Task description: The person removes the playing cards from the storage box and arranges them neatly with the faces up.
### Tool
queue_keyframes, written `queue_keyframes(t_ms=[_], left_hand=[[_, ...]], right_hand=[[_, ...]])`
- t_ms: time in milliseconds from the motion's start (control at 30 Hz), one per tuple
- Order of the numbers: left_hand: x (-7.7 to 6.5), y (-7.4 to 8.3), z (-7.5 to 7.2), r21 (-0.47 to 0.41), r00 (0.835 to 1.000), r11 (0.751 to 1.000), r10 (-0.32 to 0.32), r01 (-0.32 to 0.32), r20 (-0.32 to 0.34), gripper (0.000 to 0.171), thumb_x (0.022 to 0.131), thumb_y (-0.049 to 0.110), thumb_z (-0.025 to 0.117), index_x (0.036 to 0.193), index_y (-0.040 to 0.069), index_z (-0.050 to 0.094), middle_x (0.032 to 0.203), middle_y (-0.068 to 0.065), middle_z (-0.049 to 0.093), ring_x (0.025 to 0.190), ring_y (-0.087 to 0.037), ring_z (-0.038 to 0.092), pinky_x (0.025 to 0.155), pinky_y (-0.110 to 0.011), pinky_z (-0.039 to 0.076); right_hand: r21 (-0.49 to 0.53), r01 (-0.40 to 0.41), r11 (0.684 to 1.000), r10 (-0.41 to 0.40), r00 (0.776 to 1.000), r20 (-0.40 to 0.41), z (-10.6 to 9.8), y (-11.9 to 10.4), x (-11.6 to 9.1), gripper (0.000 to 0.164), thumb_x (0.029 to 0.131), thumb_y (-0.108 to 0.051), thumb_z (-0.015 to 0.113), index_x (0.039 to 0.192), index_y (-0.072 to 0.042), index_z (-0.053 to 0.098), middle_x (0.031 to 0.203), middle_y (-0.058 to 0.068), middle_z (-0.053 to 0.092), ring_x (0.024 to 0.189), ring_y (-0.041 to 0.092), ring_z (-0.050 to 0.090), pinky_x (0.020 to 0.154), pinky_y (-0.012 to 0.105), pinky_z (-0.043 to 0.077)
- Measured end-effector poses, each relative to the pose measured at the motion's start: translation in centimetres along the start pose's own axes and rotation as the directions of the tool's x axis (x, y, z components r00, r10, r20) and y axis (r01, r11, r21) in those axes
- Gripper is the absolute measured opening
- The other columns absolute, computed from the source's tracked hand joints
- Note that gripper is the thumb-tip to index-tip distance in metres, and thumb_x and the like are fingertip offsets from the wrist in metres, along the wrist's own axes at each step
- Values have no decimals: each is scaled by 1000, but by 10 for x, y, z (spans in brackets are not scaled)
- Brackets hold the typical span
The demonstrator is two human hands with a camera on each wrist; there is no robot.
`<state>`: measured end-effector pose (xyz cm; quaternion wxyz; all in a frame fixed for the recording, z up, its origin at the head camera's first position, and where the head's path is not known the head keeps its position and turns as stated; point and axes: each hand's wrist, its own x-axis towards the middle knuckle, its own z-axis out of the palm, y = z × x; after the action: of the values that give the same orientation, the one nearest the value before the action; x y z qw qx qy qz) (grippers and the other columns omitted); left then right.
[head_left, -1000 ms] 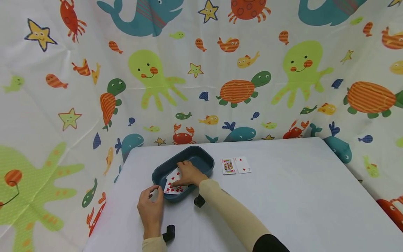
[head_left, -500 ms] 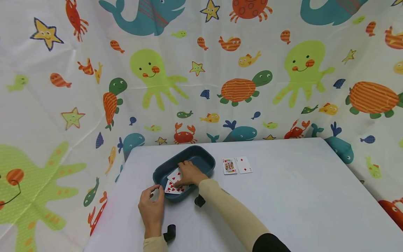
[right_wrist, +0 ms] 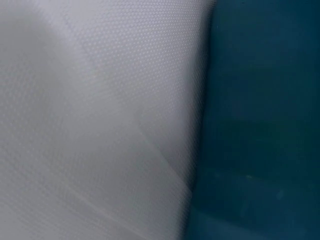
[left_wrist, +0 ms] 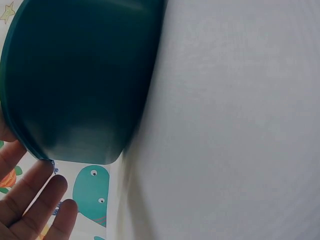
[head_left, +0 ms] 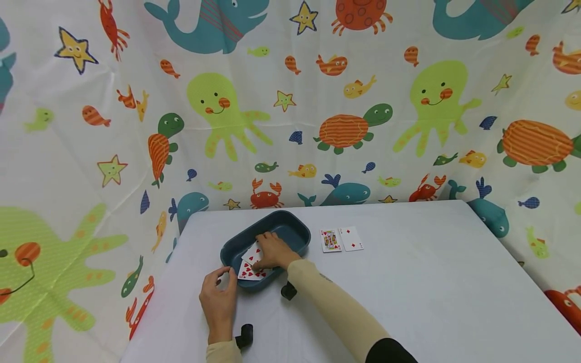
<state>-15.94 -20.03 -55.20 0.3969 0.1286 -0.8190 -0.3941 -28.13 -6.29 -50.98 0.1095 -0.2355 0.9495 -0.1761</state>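
Observation:
A dark blue-green tray (head_left: 290, 222) sits at the table's left, with playing cards (head_left: 251, 274) showing red hearts overlapping inside it. My left hand (head_left: 219, 305) pinches the tray's near-left rim between thumb and index finger. In the left wrist view the other fingers (left_wrist: 45, 200) spread beside the tray's wall (left_wrist: 75, 100). My right hand (head_left: 274, 251) reaches inside over the cards, thumb low on the heart cards and fingers bent down on the far side. Its palm hides part of them; I cannot tell if it grips one. The right wrist view shows only tray wall (right_wrist: 260, 120) and cloth.
Right of the tray, a king of hearts (head_left: 330, 241) and a diamonds card (head_left: 350, 239) lie face up side by side. White cloth covers the table (head_left: 431, 282). A curtain (head_left: 290, 166) printed with sea animals hangs behind and at the left.
Both hands, the tray and the cards hold almost the same positions. Only the head view has shifted slightly.

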Motion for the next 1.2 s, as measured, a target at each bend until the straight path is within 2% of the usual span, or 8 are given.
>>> queue_keyframes(t_ms=[267,467,767,1000,1100,1200], left_hand=[[0,0,0,0,1000,1000,9,-9,0,10,90,6,75,98,0,76,100,-16,74,98,-30,69,82,-30,49],[0,0,0,0,1000,1000,-2,2,6,10,91,6,75,99,0,76,100,-16,74,99,-30,69,83,-43,52],[1,1,0,7,1000,1000,1,-1,7,11,90,6,75,99,-1,75,100,-17,74,99,-31,69,82,-37,51],[1,1,1,14,1000,1000,-9,9,9,12,90,5,75,99,-2,75,100,-18,73,99,-31,68,83,-47,53],[0,0,2,9,1000,1000,-2,2,2,11,89,4,75,98,-2,75,99,-18,73,98,-32,68,82,-45,52],[0,-1,2,3,1000,1000,7,-7,-7,11,89,3,76,98,-3,75,98,-19,73,98,-33,69,81,-35,50]], right_hand=[[29,24,999,-23,999,-38,0,2,1,86,82,-46,84,151,-13,47,149,7,51,133,23,48,113,40,42],[117,64,991,-56,996,-74,-3,6,-2,85,82,-45,84,151,-12,47,150,9,49,136,25,47,112,44,43],[225,115,968,-85,987,-136,-13,11,-5,83,84,-44,83,151,-10,47,148,10,50,130,23,50,110,40,45],[349,134,927,-83,984,-159,-27,15,-18,84,85,-47,81,153,-14,44,152,8,47,135,22,47,114,42,41],[415,142,898,-74,982,-175,-32,17,-26,81,86,-46,80,152,-15,46,152,7,46,134,22,48,114,43,41],[483,142,864,-54,980,-191,-36,18,-35,78,86,-46,80,151,-18,48,153,7,46,135,22,49,114,45,41]])
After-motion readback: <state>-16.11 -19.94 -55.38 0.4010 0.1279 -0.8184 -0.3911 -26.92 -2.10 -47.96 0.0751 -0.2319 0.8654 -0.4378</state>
